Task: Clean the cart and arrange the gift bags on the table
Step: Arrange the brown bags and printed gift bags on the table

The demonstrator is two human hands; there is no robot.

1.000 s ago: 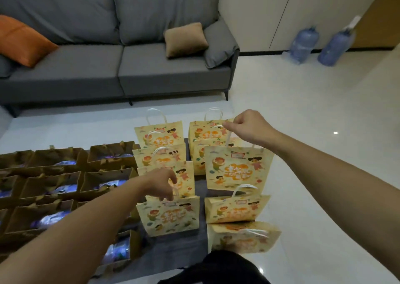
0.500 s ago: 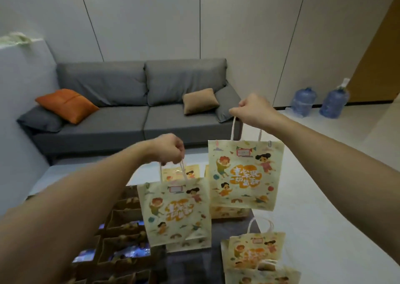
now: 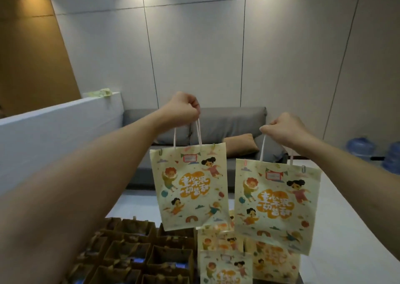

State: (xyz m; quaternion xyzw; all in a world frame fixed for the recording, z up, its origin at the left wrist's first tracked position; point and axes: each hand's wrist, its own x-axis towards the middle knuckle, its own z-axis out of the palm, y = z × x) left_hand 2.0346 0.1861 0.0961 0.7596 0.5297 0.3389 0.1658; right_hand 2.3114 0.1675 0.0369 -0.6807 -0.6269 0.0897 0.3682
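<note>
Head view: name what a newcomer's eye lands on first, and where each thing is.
Two yellow cartoon-printed gift bags hang in mid-air at centre frame: the left hand grips the handles of the left gift bag, the right hand grips the handles of the right gift bag. Below them, at the bottom edge, more yellow bags stand beside rows of open brown bags. A grey sofa sits behind against the panelled wall.

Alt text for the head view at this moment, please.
Left hand and right hand each hold a yellow cartoon gift bag, left bag and right bag, by the handles above more yellow bags and brown bags; grey sofa behind.
</note>
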